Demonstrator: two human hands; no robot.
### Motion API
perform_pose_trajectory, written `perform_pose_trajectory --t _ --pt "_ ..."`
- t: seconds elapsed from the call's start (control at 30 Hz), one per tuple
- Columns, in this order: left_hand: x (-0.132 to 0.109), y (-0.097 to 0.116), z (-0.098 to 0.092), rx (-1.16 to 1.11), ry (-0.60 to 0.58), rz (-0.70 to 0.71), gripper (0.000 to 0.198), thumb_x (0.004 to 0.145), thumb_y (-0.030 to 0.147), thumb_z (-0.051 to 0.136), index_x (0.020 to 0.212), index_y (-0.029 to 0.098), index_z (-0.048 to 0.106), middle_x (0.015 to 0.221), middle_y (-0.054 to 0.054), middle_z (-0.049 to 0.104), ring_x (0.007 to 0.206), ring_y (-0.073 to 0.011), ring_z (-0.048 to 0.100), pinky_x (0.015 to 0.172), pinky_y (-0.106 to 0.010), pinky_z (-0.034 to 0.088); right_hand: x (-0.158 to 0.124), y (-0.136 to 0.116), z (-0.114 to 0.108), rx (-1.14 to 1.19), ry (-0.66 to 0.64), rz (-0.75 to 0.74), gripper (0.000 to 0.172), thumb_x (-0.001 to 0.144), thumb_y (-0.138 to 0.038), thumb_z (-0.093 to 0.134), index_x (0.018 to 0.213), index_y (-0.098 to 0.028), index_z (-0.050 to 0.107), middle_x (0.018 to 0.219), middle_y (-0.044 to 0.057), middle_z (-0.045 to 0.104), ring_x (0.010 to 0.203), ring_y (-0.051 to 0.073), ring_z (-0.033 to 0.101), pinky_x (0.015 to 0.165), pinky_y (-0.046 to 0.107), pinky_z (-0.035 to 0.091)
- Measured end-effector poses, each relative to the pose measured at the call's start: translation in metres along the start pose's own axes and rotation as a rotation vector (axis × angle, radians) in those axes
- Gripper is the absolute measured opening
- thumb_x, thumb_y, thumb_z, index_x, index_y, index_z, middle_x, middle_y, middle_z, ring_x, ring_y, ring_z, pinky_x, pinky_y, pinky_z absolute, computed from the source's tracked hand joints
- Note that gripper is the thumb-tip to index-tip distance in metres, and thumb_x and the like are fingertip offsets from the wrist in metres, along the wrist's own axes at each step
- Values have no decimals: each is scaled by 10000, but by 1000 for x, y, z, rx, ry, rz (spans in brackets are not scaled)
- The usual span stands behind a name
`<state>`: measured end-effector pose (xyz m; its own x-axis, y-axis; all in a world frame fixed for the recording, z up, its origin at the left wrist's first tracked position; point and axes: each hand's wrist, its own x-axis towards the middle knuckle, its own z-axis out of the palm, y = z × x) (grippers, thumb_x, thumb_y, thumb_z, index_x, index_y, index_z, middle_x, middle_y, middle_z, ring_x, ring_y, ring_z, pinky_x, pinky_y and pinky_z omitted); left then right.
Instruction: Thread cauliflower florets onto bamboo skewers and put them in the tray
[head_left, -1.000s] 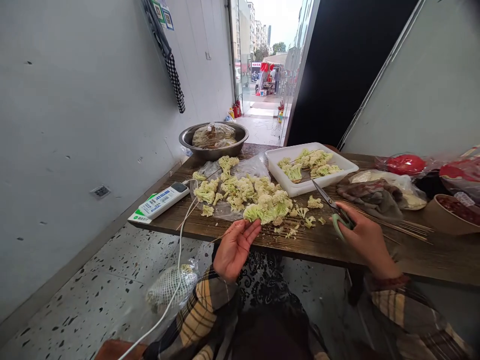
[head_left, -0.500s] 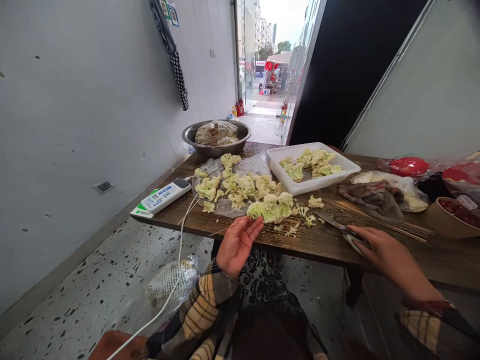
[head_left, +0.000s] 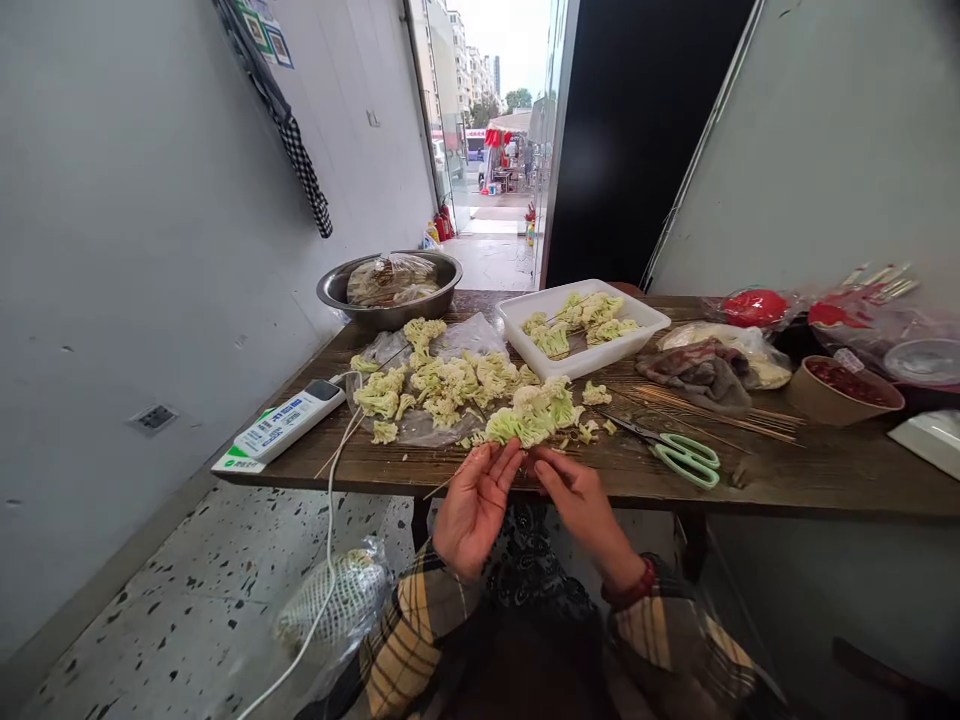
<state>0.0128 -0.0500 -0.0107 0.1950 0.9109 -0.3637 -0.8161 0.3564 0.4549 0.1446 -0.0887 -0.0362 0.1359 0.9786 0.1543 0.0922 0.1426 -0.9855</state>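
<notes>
My left hand [head_left: 476, 512] is closed around the lower left edge of a pale green cauliflower piece [head_left: 532, 414] at the table's front edge. A thin bamboo skewer [head_left: 436, 490] sticks out to the left of this hand; how far it runs into the piece is hidden. My right hand [head_left: 579, 505] has its thumb and fingers bent together at the piece's lower edge, its fingertips partly hidden. Green-handled scissors [head_left: 686, 460] lie on the table right of it. More cauliflower florets [head_left: 457, 382] are heaped on a plastic bag behind the piece.
A white tray [head_left: 510, 330] holds skewered cauliflower. Loose skewers [head_left: 757, 425] and a crumpled cloth [head_left: 701, 375] lie to the right, near a paper bowl [head_left: 836, 408] of red food. At left are a metal basin [head_left: 330, 290] and a white device [head_left: 289, 422] with a cable.
My right hand has let go of the scissors, which now lie on the table, and moved left to the cauliflower. My left hand keeps its hold. The view has turned right.
</notes>
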Motion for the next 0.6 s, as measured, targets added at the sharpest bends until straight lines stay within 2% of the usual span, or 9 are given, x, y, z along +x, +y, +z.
perform_pose_trajectory --t 0.1,0.23,0.43,0.6 --pt "-4 -6 4 -14 5 -21 281 907 90 425 734 87 647 814 -93 722 943 -217 689 890 -331 544 6 3 16 272 61 61 290 837 -396 595 1030 -210 704 1000 46 713 904 212 638 770 317 506" --pt "-6 -11 4 -8 -25 -52 313 921 124 407 737 86 658 860 -116 727 949 -206 684 882 -319 537 13 2 21 522 167 148 221 726 -360 718 869 -192 714 835 11 695 786 165 612 722 285 487" --pt "-9 -19 -1 15 -72 -109 201 896 162 496 832 125 683 840 -49 725 758 -123 680 710 -240 541 18 1 24 630 262 184 191 677 -333 764 735 -198 643 719 -50 631 673 94 564 651 221 441" --pt "-9 -22 -1 -28 -88 -96 211 898 167 499 814 142 692 833 -37 727 776 -110 670 747 -238 525 14 -4 31 711 225 202 206 656 -335 779 744 -185 671 752 -15 666 717 118 595 707 253 461"
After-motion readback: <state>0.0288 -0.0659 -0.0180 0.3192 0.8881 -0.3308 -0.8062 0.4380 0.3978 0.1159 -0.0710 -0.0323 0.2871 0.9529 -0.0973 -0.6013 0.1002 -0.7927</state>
